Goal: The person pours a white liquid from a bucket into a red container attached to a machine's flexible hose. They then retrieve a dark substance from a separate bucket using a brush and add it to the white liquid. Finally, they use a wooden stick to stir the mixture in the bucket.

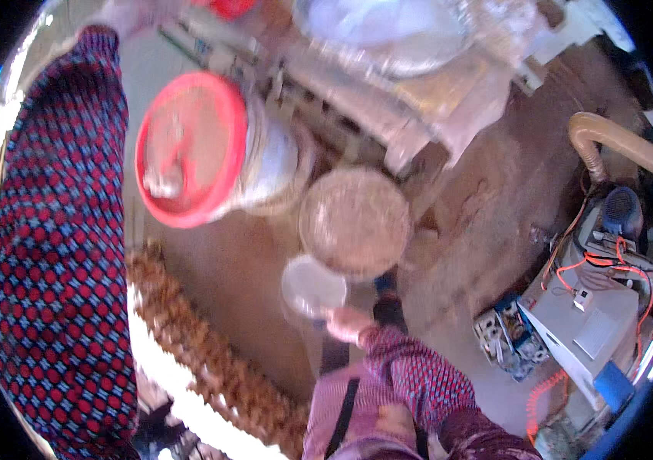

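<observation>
Low in the middle, my right hand [348, 325] grips the near edge of a small round, whitish translucent tub [314, 287]; its contents are blurred. My left arm stretches up along the left side, and my left hand [138, 11] reaches the top edge, smeared and partly cut off, so its fingers do not show clearly. Below and right of that hand stands a pale drum [269, 165] with a red-rimmed lid [238, 146]. Just beyond the tub sits a larger round brown container [355, 221], its top dusty.
A large basin [391, 34] with white material stands on a wooden frame [342, 88] at the far side. At right are a grey machine [598, 314] with orange cables, a tan hose [625, 142] and a tray of tools [512, 337]. A brown, rough-textured strip [211, 337] curves along the lower left.
</observation>
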`<act>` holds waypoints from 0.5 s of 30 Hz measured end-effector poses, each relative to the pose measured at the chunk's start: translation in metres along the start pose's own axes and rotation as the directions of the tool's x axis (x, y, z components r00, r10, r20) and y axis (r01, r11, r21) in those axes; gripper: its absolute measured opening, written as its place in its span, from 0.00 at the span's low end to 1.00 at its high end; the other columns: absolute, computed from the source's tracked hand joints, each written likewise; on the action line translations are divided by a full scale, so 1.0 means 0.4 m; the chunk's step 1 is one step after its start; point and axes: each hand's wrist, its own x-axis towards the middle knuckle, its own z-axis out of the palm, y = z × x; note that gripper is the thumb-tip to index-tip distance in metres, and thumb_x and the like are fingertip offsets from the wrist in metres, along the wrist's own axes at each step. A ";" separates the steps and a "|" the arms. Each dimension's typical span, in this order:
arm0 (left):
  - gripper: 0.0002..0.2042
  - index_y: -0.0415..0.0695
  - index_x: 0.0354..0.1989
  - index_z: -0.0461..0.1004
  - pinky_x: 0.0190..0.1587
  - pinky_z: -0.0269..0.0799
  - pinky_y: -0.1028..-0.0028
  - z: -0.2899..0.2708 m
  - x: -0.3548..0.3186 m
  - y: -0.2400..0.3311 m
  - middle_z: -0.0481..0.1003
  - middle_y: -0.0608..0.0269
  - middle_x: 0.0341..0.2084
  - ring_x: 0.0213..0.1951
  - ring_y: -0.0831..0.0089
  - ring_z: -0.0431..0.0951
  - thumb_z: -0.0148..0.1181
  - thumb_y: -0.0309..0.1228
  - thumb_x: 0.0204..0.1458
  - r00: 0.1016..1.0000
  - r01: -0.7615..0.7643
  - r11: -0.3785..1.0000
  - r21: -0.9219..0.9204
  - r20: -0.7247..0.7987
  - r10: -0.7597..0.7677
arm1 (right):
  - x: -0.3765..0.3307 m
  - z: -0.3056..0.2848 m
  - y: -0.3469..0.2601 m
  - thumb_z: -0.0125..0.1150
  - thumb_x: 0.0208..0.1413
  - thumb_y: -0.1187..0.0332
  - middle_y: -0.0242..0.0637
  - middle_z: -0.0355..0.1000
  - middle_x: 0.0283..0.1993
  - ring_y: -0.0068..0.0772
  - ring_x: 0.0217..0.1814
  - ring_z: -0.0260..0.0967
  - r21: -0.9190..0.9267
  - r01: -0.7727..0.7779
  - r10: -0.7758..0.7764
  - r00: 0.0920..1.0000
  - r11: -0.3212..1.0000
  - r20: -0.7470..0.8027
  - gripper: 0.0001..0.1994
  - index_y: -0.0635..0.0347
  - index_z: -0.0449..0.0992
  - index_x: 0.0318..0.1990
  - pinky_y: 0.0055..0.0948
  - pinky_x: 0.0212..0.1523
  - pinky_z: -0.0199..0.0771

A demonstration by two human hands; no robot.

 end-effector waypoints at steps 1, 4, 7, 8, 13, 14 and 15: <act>0.17 0.42 0.53 0.67 0.47 0.68 0.67 0.038 -0.072 0.053 0.72 0.54 0.45 0.47 0.63 0.72 0.50 0.31 0.55 0.997 -0.043 0.999 0.016 -0.068 0.044 | 0.026 0.025 0.019 0.45 0.49 0.67 0.55 0.72 0.39 0.56 0.42 0.71 -0.033 -0.048 0.048 0.999 0.998 0.017 0.24 0.44 0.67 0.58 0.50 0.42 0.70; 0.19 0.42 0.55 0.65 0.48 0.67 0.68 0.007 -0.340 0.232 0.70 0.56 0.47 0.48 0.65 0.70 0.52 0.29 0.54 0.896 -0.185 0.980 0.069 -0.397 0.198 | 0.072 0.054 0.071 0.49 0.50 0.65 0.56 0.70 0.47 0.54 0.50 0.68 0.059 0.033 -0.029 0.998 0.998 -0.062 0.24 0.54 0.67 0.58 0.44 0.47 0.69; 0.21 0.41 0.56 0.64 0.48 0.67 0.69 0.108 -0.600 0.340 0.69 0.58 0.50 0.48 0.67 0.69 0.53 0.27 0.53 0.827 -0.164 0.977 -0.135 -0.559 0.062 | 0.090 0.031 0.063 0.50 0.52 0.61 0.55 0.70 0.47 0.56 0.50 0.68 0.190 -0.123 0.116 0.992 0.974 0.052 0.25 0.53 0.66 0.59 0.44 0.51 0.68; 0.21 0.41 0.57 0.63 0.48 0.66 0.69 0.202 -0.662 0.389 0.68 0.58 0.50 0.49 0.67 0.68 0.54 0.27 0.53 0.820 -0.139 0.938 -0.317 -0.568 -0.071 | 0.082 0.003 0.106 0.50 0.53 0.60 0.56 0.70 0.48 0.56 0.50 0.68 0.197 -0.215 0.208 0.977 0.957 0.057 0.24 0.54 0.65 0.59 0.44 0.50 0.68; 0.32 0.34 0.64 0.53 0.64 0.54 0.67 0.660 -1.090 0.523 0.57 0.47 0.63 0.64 0.61 0.57 0.54 0.13 0.47 0.617 0.099 -0.145 -0.984 0.175 -0.767 | 0.184 0.073 0.159 0.44 0.56 0.63 0.53 0.73 0.44 0.53 0.45 0.72 -0.274 -0.257 0.249 0.966 0.927 -0.065 0.26 0.45 0.58 0.65 0.45 0.46 0.71; 0.32 0.34 0.64 0.53 0.64 0.53 0.68 0.776 -1.173 0.575 0.54 0.48 0.64 0.65 0.61 0.55 0.53 0.12 0.47 0.523 0.086 -0.414 -0.906 0.395 -0.755 | 0.202 0.089 0.187 0.45 0.56 0.64 0.52 0.73 0.37 0.51 0.39 0.73 -0.366 -0.250 0.224 0.968 0.896 -0.114 0.27 0.39 0.55 0.66 0.46 0.40 0.73; 0.33 0.34 0.65 0.51 0.66 0.51 0.66 0.874 -1.250 0.633 0.49 0.48 0.66 0.67 0.60 0.50 0.54 0.12 0.47 0.364 0.173 -0.593 -0.787 0.610 -0.704 | 0.228 0.109 0.217 0.46 0.56 0.65 0.51 0.73 0.30 0.49 0.33 0.74 -0.454 -0.240 0.190 0.970 0.858 -0.154 0.29 0.33 0.52 0.67 0.46 0.34 0.74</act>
